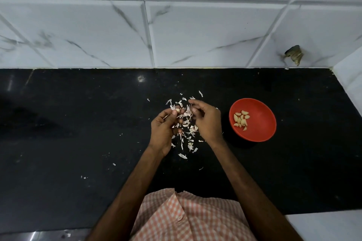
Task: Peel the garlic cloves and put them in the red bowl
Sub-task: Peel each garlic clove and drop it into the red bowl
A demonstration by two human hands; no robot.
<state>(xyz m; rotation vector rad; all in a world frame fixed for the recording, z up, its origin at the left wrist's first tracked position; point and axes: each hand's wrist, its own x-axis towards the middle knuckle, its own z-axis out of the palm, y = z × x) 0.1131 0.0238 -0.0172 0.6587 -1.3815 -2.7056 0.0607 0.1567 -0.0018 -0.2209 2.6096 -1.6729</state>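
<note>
Left hand [166, 129] pinches one pale garlic clove [177, 110]; right hand [207, 121] loosely curled, relaxed; to its right, round red bowl [261, 129], roughly eleven smooth peeled cloves [241, 119].

Surface [78, 123]: black, glossy, faint pale specks & smudges.
Bowl [262, 131]: red, plain, no pattern.
Peeled cloves [241, 119] in bowl: pale cream-yellow.
Skins [191, 146] on surface: white, some bits w/ pinkish tint.
Clove [177, 110] in left grip [164, 131]: whitish-cream.
Wall tiles [195, 35]: white, marble-look w/ grey-black veins; grout lines grey.
Shirt [186, 217]: orange-pink & white small check, pale button.
Patch [293, 55] on wall, right side: dark grey-brown.
Ledge [323, 227] at bottom right: white.
</note>
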